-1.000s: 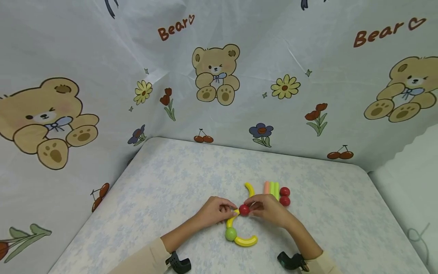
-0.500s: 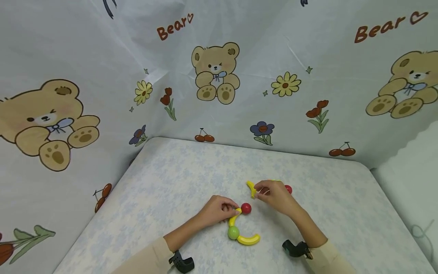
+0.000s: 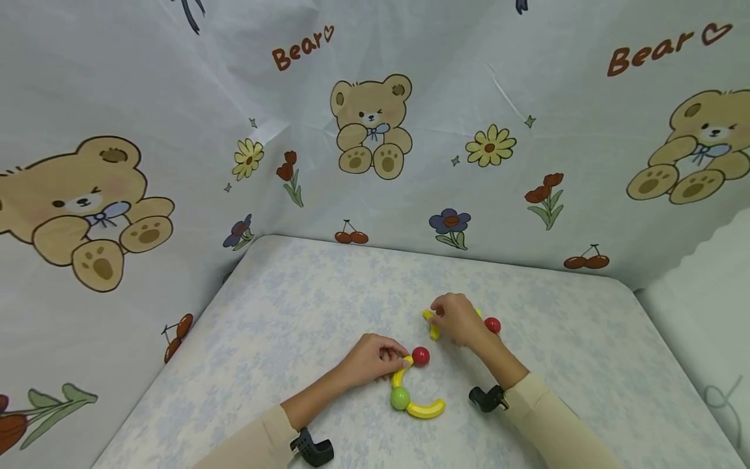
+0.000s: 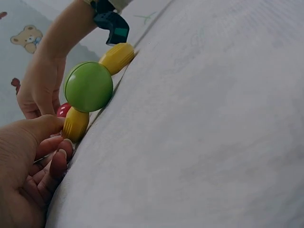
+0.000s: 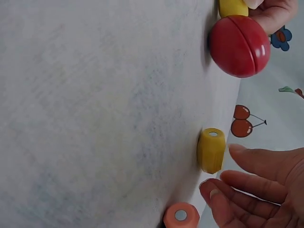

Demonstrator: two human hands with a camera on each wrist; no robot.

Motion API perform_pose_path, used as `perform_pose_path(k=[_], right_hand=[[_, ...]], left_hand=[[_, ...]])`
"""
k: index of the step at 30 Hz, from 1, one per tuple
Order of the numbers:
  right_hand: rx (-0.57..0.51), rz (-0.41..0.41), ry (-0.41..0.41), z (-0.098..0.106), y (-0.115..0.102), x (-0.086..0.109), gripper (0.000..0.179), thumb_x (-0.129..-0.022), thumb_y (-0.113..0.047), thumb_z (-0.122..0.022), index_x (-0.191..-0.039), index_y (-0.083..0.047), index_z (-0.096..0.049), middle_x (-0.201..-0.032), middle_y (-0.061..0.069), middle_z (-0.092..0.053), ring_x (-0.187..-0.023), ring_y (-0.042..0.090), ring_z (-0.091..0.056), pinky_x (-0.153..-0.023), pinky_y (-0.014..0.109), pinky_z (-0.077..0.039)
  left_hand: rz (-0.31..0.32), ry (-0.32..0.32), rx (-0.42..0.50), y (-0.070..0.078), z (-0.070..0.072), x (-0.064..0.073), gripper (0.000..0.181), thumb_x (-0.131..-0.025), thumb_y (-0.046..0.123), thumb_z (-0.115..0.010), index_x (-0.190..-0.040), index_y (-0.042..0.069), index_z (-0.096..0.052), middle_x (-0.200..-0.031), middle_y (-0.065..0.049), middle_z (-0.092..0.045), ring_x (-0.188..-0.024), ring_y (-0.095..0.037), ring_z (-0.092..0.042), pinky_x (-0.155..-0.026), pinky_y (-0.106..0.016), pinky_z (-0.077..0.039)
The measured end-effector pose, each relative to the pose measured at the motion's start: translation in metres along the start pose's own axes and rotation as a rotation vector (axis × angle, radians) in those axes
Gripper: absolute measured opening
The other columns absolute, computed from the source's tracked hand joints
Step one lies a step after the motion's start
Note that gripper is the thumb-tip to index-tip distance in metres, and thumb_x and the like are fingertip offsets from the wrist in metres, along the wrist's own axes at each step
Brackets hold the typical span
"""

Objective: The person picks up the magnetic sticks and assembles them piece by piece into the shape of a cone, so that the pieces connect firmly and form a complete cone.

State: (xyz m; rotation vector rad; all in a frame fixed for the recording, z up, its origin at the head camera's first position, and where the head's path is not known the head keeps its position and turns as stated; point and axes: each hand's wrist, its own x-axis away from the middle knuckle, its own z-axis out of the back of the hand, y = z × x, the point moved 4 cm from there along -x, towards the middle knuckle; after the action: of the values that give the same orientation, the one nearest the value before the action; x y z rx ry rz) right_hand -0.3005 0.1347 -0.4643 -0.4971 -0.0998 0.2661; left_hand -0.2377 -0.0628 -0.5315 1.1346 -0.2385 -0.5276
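Observation:
My left hand (image 3: 370, 357) pinches the upper end of a curved yellow rod (image 3: 398, 378) between thumb and fingers. That rod joins a green ball (image 3: 400, 398), and a second curved yellow rod (image 3: 426, 410) leads off the ball to the right. A red ball (image 3: 420, 356) sits at the pinched rod's upper end. My right hand (image 3: 458, 319) is over the table beside a loose curved yellow rod (image 3: 434, 332). In the right wrist view its thumb and fingers are spread near this loose rod (image 5: 211, 151), with no clear grip on it.
Another red ball (image 3: 493, 325) lies right of my right hand, which hides most of the straight sticks there. An orange-pink stick (image 5: 181, 215) with a silvery end disc shows in the right wrist view. A bear-printed cloth (image 3: 375, 202) rises behind the patterned table (image 3: 316, 293).
My right hand has let go of the red ball and moved up and away to the loose yellow rod. The left hand keeps its pinch in nearly the same place.

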Motion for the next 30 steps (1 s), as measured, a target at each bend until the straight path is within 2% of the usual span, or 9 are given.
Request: perform_pose_path(k=[5, 8, 17, 23, 30], right_hand=[[0.002, -0.044, -0.016, -0.004, 0.002, -0.005, 0.026, -0.085, -0.009, -0.082, -0.107, 0.003, -0.076, -0.089, 0.009, -0.067, -0.07, 0.018, -0.058, -0.056, 0.027, -0.053], [-0.006, -0.04, -0.013, -0.006, 0.002, -0.006, 0.023, -0.084, -0.009, -0.083, -0.102, 0.003, -0.076, -0.086, 0.008, -0.066, -0.067, 0.018, -0.057, -0.054, 0.027, -0.051], [0.026, -0.016, -0.008, -0.01, -0.004, -0.008, 0.015, -0.083, -0.008, -0.083, -0.094, 0.0, -0.077, -0.081, 0.005, -0.066, -0.067, 0.017, -0.056, -0.058, 0.028, -0.051], [0.067, 0.02, 0.025, -0.005, -0.013, 0.003, 0.015, -0.084, -0.011, -0.083, -0.095, -0.002, -0.078, -0.078, 0.003, -0.065, -0.068, 0.017, -0.055, -0.059, 0.029, -0.05], [0.064, 0.059, 0.053, -0.001, -0.017, 0.022, 0.015, -0.083, -0.009, -0.084, -0.095, -0.004, -0.078, -0.075, 0.001, -0.063, -0.067, 0.016, -0.054, -0.059, 0.028, -0.049]], left_hand=[[0.005, -0.012, -0.006, 0.001, 0.001, -0.001, 0.012, -0.092, 0.021, -0.078, -0.101, 0.014, -0.08, -0.068, 0.005, -0.067, -0.045, -0.01, -0.056, -0.043, -0.024, -0.047], [-0.002, -0.015, -0.01, 0.001, 0.001, -0.001, 0.013, -0.093, 0.021, -0.078, -0.102, 0.013, -0.081, -0.068, 0.005, -0.068, -0.045, -0.01, -0.057, -0.043, -0.024, -0.048], [0.003, -0.02, 0.011, 0.0, 0.001, -0.001, 0.012, -0.093, 0.02, -0.077, -0.101, 0.011, -0.08, -0.068, 0.006, -0.067, -0.045, -0.01, -0.057, -0.043, -0.026, -0.049], [0.005, -0.02, -0.004, 0.0, 0.002, 0.0, 0.012, -0.092, 0.02, -0.077, -0.1, 0.011, -0.08, -0.068, 0.005, -0.067, -0.045, -0.01, -0.056, -0.043, -0.025, -0.048], [0.008, -0.02, 0.006, 0.001, 0.003, 0.001, 0.012, -0.092, 0.021, -0.078, -0.1, 0.012, -0.08, -0.069, 0.004, -0.068, -0.045, -0.01, -0.056, -0.043, -0.025, -0.049]])
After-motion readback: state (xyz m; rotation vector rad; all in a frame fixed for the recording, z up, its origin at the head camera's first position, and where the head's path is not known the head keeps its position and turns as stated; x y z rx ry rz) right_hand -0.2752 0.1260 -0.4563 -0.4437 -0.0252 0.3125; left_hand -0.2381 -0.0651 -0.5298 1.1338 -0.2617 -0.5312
